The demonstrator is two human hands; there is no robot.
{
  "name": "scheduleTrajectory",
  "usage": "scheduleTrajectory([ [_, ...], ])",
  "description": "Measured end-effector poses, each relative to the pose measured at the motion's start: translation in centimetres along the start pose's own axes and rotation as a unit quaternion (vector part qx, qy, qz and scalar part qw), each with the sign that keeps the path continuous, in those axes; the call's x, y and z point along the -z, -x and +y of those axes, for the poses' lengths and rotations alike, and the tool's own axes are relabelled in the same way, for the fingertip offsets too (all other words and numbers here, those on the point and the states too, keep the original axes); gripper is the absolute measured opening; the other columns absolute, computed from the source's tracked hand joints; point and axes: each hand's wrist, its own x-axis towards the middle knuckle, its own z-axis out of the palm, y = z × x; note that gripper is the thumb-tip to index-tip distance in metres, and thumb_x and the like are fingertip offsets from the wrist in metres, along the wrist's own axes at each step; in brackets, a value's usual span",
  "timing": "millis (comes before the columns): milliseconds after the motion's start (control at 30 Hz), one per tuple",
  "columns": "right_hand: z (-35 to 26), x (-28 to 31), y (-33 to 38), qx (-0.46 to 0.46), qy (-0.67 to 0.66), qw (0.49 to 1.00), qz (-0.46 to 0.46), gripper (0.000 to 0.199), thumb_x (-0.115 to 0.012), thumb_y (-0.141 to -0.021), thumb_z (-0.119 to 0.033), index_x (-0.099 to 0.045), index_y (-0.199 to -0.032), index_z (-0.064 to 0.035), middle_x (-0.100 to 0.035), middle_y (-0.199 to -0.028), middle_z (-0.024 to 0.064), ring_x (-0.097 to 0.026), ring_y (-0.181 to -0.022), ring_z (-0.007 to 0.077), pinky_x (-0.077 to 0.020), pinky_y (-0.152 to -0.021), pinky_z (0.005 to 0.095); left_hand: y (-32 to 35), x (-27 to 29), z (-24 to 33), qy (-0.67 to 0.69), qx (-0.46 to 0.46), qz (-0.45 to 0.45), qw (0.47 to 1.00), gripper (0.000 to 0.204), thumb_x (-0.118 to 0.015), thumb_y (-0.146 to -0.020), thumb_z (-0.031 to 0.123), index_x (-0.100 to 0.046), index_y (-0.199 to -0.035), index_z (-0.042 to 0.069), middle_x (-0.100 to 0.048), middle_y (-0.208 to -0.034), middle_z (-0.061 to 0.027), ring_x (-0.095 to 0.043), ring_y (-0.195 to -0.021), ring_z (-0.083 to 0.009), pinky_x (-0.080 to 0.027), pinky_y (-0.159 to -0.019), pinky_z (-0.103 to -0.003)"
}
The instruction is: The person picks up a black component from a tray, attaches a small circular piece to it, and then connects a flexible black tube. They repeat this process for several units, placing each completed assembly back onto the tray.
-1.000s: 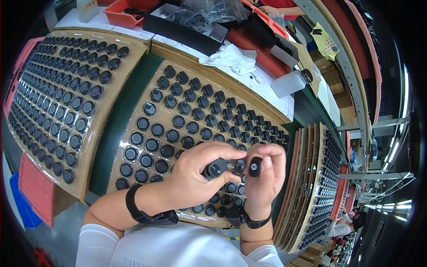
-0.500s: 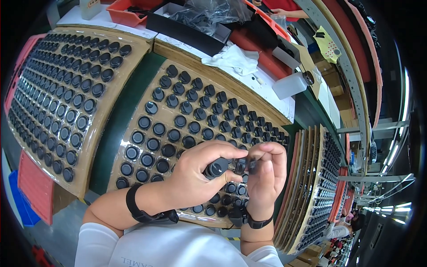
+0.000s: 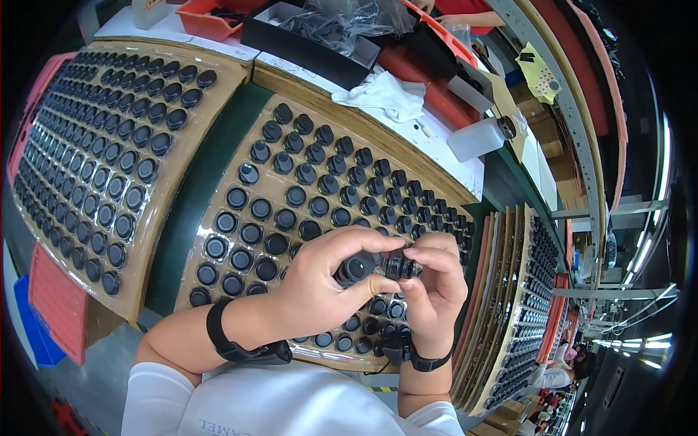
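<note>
Over the middle tray, my left hand (image 3: pixel 313 275) is curled with a short black cylinder (image 3: pixel 355 268) in its palm. Its thumb and forefinger also grip a second black round part (image 3: pixel 397 264), ridged around its side. My right hand (image 3: pixel 435 283) pinches the far end of that ridged part with thumb and fingers, so both hands meet on it. A small dark piece (image 3: pixel 412 269) is at the right fingertips, partly hidden. Below lies a brown tray (image 3: pixel 240 185) with rows of similar black cylinders in clear plastic pockets.
Another filled tray (image 3: pixel 174 207) slopes at left. Several trays stand on edge (image 3: pixel 502 291) at right. Along the back shelf are an orange bin (image 3: pixel 200 27), a black box (image 3: pixel 309 54) with clear plastic bags, a white cloth (image 3: pixel 385 97) and a white bottle (image 3: pixel 476 139).
My right fingertips have moved left with the small dark piece, from slightly apart to against the ridged part. My left hand keeps its grip.
</note>
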Motion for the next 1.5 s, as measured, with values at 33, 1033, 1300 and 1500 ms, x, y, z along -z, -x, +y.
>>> scheduleTrajectory([
  [33, 0.0, 0.0, -0.2, 0.006, 0.003, 1.0, -0.007, 0.027, -0.067, -0.079, -0.013, -0.057, -0.1, -0.0003, -0.054, -0.09, 0.0073, -0.05, -0.084, 0.0155, -0.0404, -0.074, 0.027, 0.0, 0.0, 0.3, 0.033, 0.036, 0.006, 0.999, 0.035, -0.073, -0.072, 0.002, -0.061, -0.105, 0.001, -0.062, -0.095, -0.0101, -0.058, -0.075, -0.013, -0.047, -0.068, -0.024],
  [1033, 5.4, -11.8, -9.2, -0.017, 0.316, 0.912, -0.261, 0.024, -0.064, -0.078, -0.021, -0.057, -0.087, 0.0002, -0.062, -0.073, 0.0127, -0.061, -0.068, 0.0262, -0.048, -0.062, 0.0354, 0.0, 0.9, 1.0, 0.169, 0.1, -0.178, 0.964, 0.012, -0.056, -0.084, 0.001, -0.049, -0.074, 0.001, -0.055, -0.074, -0.0074, -0.052, -0.065, -0.0135, -0.042, -0.059, -0.027],
  [1300, 2.4, -3.9, -10.3, -0.262, -0.199, 0.902, -0.281, 0.027, -0.066, -0.081, -0.021, -0.06, -0.096, 0.0, -0.058, -0.08, 0.0025, -0.055, -0.074, 0.0098, -0.0435, -0.065, 0.0245, 0.1, 1.1, 0.5, 0.318, 0.285, -0.107, 0.898, 0.016, -0.052, -0.087, 0.006, -0.046, -0.073, 0.002, -0.046, -0.063, -0.0016, -0.043, -0.055, -0.0098, -0.035, -0.051, -0.024],
  [1500, 0.5, 0.0, -9.8, -0.137, -0.189, 0.882, -0.409, 0.025, -0.065, -0.082, -0.02, -0.062, -0.095, 0.0007, -0.054, -0.092, 0.0057, -0.047, -0.075, 0.0101, -0.0392, -0.068, 0.0231, -0.1, 0.6, 0.2, 0.397, 0.306, -0.058, 0.864, 0.016, -0.054, -0.088, 0.009, -0.05, -0.073, 0.004, -0.046, -0.058, 0.0011, -0.041, -0.048, -0.0057, -0.032, -0.044, -0.021],
])
